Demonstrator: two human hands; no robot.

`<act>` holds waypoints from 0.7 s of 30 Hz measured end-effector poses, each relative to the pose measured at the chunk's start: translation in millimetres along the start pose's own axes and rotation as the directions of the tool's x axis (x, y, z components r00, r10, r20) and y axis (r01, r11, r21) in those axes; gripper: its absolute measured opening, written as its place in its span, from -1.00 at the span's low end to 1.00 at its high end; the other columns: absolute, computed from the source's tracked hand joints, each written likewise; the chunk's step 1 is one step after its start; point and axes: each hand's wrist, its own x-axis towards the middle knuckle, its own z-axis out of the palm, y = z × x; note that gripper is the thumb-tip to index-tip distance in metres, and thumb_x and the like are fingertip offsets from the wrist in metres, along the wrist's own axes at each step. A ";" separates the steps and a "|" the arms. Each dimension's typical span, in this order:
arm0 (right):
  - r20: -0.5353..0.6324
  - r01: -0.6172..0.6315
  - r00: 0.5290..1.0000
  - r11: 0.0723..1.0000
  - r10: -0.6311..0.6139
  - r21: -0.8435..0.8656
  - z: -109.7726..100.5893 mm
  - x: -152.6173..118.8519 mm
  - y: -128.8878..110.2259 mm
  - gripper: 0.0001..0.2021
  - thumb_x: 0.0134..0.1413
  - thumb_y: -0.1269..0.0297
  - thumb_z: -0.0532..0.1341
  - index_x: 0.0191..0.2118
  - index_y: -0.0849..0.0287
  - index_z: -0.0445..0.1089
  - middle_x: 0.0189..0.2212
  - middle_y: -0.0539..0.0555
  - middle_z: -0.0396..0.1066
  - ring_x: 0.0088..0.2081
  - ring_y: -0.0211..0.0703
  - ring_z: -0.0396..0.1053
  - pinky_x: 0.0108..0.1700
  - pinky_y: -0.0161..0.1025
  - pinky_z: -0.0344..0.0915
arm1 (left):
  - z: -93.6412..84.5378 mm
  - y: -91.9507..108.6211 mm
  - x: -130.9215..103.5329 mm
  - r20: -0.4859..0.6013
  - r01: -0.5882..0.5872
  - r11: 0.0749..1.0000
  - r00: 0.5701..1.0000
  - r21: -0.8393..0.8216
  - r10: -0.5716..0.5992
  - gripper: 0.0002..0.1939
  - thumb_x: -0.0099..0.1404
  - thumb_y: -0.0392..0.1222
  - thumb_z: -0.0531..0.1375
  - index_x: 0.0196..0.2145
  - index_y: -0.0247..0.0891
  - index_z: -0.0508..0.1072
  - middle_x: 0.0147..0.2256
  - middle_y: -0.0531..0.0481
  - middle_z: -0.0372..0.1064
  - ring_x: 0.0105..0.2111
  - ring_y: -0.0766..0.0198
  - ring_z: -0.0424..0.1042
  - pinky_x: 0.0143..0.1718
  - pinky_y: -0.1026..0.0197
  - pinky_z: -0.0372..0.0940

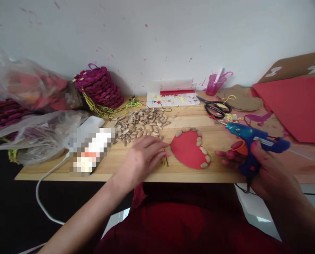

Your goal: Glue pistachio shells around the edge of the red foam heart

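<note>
A red heart-shaped piece (187, 150) lies on the wooden table, with pale brown shells stuck along its top and right edges. Just left of it, my left hand (148, 157) is bent over the table, thumb and fingers near each other at the heart's left edge; whether anything is between them is too small to tell. Some thin gold sticks show under its fingertips. My right hand (265, 169) grips a blue glue gun (252, 137) with an orange trigger, nozzle pointing left, above the table right of the heart. A pile of shells (138, 125) spreads behind my left hand.
Black scissors (215, 107), a pink cup (212, 84) and red sheets (295, 106) are at the back right. A white sheet with star stickers (173, 100) lies by the wall. On the left are a purple woven basket (101, 88), plastic bags (41, 84) and a cabled white device (91, 125).
</note>
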 end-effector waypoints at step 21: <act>0.050 0.175 0.983 0.984 -0.177 0.042 0.4 5.6 8.8 -0.60 -0.22 -0.11 0.49 -0.42 0.13 0.56 -0.63 0.02 0.40 -0.50 -0.05 0.49 -0.47 -0.19 0.48 | -16.2 -5.5 -36.6 0.123 0.158 0.969 0.975 0.191 -0.183 -0.91 0.38 -0.28 0.23 -0.26 -0.18 0.56 -0.27 0.00 0.55 -0.20 0.12 0.39 -0.10 0.00 0.16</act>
